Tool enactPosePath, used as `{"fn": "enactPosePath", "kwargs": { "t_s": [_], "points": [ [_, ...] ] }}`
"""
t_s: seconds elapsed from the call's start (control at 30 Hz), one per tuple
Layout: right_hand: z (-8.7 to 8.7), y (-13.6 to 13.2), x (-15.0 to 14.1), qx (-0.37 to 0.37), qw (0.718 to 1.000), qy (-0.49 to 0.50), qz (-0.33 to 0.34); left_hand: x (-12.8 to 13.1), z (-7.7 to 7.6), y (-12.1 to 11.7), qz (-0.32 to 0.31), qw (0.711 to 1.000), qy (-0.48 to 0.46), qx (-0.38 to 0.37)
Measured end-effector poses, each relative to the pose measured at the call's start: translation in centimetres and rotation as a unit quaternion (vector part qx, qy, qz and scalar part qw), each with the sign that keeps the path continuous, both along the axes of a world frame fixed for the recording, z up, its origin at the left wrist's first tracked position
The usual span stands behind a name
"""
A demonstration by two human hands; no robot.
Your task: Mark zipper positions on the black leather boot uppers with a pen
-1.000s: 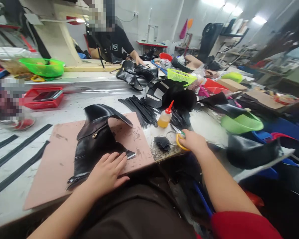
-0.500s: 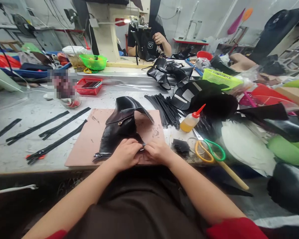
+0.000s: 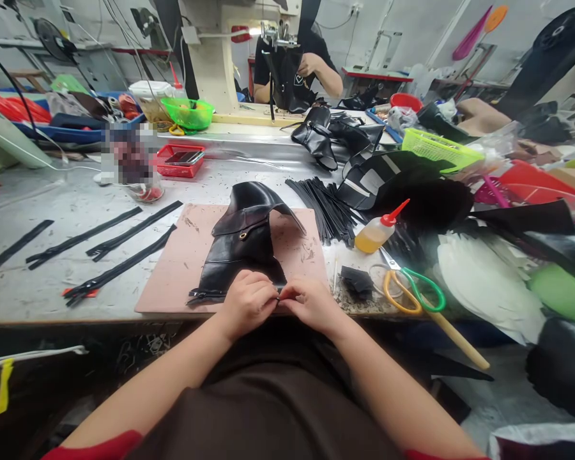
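A black leather boot upper point(image 3: 239, 255) with a small gold eyelet lies on a pinkish board point(image 3: 165, 281) in front of me. Along its near edge runs a black zipper point(image 3: 206, 294), whose slider end shows at the left. My left hand point(image 3: 252, 303) covers the right part of that edge, its fingers closed on the zipper. Close against it, my right hand point(image 3: 309, 303) pinches the zipper's dark right end between thumb and finger. The fingertips of both hands nearly meet, and they hide most of what they grip.
Loose zippers point(image 3: 119, 265) lie to the left. On the right are black strips point(image 3: 323, 207), a glue bottle point(image 3: 376, 233), scissors point(image 3: 414, 291) and a wooden handle point(image 3: 460, 342). A red tray point(image 3: 179, 163) stands behind. Across the bench a co-worker point(image 3: 321, 70) sits at a sewing machine point(image 3: 215, 64).
My fingers have shifted slightly along the edge and now pinch a small dark end between them. The view has moved a little left. The co-worker's hand has moved.
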State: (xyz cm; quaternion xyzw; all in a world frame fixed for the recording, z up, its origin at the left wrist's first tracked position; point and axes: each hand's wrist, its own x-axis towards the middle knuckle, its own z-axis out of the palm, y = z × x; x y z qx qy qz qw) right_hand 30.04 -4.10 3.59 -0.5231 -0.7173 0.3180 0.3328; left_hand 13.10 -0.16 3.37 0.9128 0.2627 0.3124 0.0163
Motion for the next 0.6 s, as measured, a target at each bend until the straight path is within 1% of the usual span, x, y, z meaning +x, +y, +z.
{"fn": "enactPosePath", "kwargs": {
  "t_s": [0.17, 0.4, 0.6],
  "points": [
    [-0.01, 0.06, -0.29, 0.003, 1.000, -0.008, 0.002, -0.05, 0.02, -0.08, -0.006, 1.000, -0.010, 0.010],
    [-0.24, -0.08, -0.32, 0.011, 0.999, 0.030, 0.001, -0.20, -0.18, 0.01, -0.013, 1.000, -0.018, 0.013],
    [-0.84, -0.41, -0.61, 0.025, 0.997, 0.074, -0.020, -0.15, -0.11, 0.09, -0.020, 0.999, -0.035, 0.005]
  ]
}}
